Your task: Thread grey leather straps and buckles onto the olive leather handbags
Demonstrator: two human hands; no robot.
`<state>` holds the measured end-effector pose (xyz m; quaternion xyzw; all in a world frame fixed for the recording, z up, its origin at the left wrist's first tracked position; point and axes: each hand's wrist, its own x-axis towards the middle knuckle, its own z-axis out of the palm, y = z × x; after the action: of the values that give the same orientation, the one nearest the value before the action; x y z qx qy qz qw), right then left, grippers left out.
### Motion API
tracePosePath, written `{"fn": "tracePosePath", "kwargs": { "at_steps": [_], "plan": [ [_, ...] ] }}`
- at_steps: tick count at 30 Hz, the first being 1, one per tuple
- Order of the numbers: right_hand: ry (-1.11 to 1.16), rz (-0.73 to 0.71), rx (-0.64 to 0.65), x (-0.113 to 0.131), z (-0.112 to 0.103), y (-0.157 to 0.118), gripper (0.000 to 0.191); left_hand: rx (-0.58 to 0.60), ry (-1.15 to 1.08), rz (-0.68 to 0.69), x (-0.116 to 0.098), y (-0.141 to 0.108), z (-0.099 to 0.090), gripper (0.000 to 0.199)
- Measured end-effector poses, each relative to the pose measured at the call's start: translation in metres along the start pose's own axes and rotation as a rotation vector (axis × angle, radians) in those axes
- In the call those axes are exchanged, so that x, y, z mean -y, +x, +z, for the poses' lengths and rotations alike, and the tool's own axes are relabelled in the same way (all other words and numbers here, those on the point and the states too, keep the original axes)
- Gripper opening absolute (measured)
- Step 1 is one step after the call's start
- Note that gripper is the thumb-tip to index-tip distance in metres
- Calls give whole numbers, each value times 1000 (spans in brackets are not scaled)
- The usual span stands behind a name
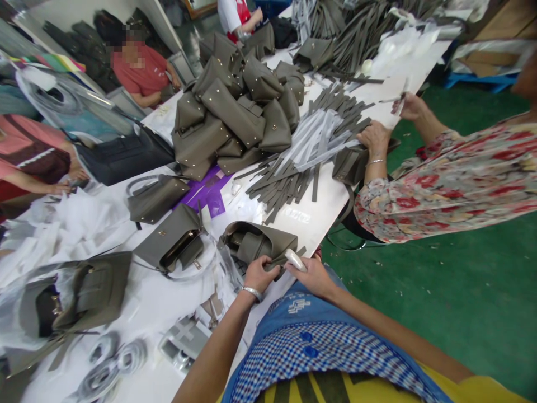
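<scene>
Near the table edge, a grey-brown handbag (255, 240) lies open in front of me. My left hand (260, 275), with a silver bracelet at the wrist, is closed on the bag's edge or a strap there. My right hand (312, 274) is closed around a white wrapped roll (295, 260), close beside the left hand at the bag's right end. A dark strip lies by the fingertips of both hands. Left of this bag, another handbag (168, 238) sits with its flap open and white wrapping about its handle.
A large pile of handbags (235, 106) and a heap of strips (289, 162) cover the table's middle. A person in a floral top (440, 184) works at the right, holding a tool. Wrapped coils (100, 375) lie lower left; more people sit beyond.
</scene>
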<state>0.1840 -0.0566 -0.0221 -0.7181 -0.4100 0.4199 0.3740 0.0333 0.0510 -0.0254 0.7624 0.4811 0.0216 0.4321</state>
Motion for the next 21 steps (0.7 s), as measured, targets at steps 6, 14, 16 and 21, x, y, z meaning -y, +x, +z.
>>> {"fn": "tracePosePath", "kwargs": {
  "at_steps": [6, 14, 16, 21],
  "plan": [
    [-48, 6, 3, -2, 6, 0, 29, 0, 35, 54, -1, -3, 1, 25],
    [-213, 1, 38, 7, 8, 0, 17, -74, -26, 71, 6, -3, 10, 32],
    [-176, 1, 20, 5, 11, 0, 16, -62, -37, 97, 11, -1, 13, 33],
    [115, 155, -96, -4, 22, 9, 7, -73, -50, 134, 27, 8, 21, 37]
  ]
}}
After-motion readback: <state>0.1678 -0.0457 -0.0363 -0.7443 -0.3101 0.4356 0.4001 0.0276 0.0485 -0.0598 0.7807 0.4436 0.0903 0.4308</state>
